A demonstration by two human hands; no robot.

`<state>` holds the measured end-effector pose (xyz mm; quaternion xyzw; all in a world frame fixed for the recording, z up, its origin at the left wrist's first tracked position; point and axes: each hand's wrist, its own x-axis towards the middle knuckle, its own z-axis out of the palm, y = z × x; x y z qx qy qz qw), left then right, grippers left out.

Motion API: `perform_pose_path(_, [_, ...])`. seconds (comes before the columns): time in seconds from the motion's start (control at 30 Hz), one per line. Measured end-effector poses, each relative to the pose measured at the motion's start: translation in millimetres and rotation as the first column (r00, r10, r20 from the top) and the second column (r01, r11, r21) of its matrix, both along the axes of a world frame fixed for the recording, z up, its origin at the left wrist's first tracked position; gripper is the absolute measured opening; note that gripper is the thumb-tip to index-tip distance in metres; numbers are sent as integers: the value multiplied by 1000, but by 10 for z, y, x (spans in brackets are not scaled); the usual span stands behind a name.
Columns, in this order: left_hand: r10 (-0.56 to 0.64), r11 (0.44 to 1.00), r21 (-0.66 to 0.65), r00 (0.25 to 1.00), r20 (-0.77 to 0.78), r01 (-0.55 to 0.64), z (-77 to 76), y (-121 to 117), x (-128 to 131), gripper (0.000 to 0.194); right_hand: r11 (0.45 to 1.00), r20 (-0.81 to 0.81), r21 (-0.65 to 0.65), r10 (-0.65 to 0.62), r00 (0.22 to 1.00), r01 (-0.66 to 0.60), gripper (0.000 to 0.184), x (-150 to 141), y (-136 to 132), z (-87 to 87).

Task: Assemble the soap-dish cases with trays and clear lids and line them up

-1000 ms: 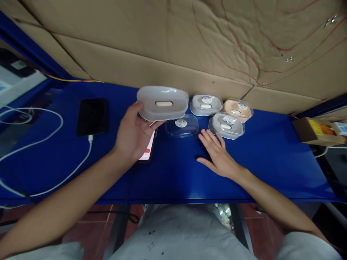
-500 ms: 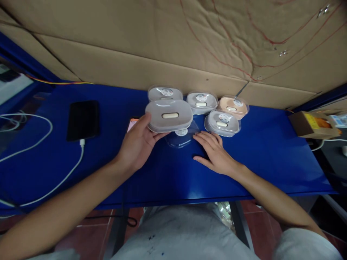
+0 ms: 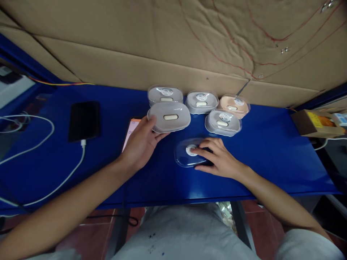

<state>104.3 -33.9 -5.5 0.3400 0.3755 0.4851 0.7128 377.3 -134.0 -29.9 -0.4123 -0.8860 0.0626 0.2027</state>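
My left hand grips a grey oval plastic box by its left end, thumb on top and fingers underneath, above the table. A pale pill-shaped piece sits in the middle of its top. Low on the blue table lies a clear oval plastic cover with a round white sticker. My right hand grasps this cover at its right side, fingers over the top and thumb along the near edge; the cover's right end is hidden beneath the hand.
Farther back stand similar covered boxes: grey ones and a peach one. A phone is partly behind my left hand. At left lie a black device and its white cable. An open carton stands right.
The clear cover has come toward me and slightly right, out from below the grey box, with my right hand now on it. The left hand still holds the box, tipped slightly differently.
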Motion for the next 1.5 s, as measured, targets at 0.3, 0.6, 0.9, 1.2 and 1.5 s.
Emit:
perform_pose_path(0.3, [-129, 991, -34, 992, 3, 129, -32, -5, -10, 29, 993, -227, 82, 100, 969, -83, 57, 19, -8, -1])
perform_pose_path(0.6, [-476, 874, -89, 878, 43, 478, -96, -128, 20, 34, 961, -150, 245, -94, 984, 129, 72, 59, -18, -51])
perform_pose_path(0.9, [-586, 799, -67, 799, 134, 597, -105, -224, 30, 31, 953, -126, 245, -148, 981, 175, 77, 28, -44, -98])
perform_pose_path(1.2, [-550, 835, -45, 835, -24, 549, -111, -280, 23, 48, 965, -126, 223, -110, 986, 136, 82, -28, -55, -66])
perform_pose_path(1.5, [-306, 949, -98, 950, -60, 299, -46, -151, 32, 31, 964, -117, 221, -124, 985, 148, 76, -21, 3, -43])
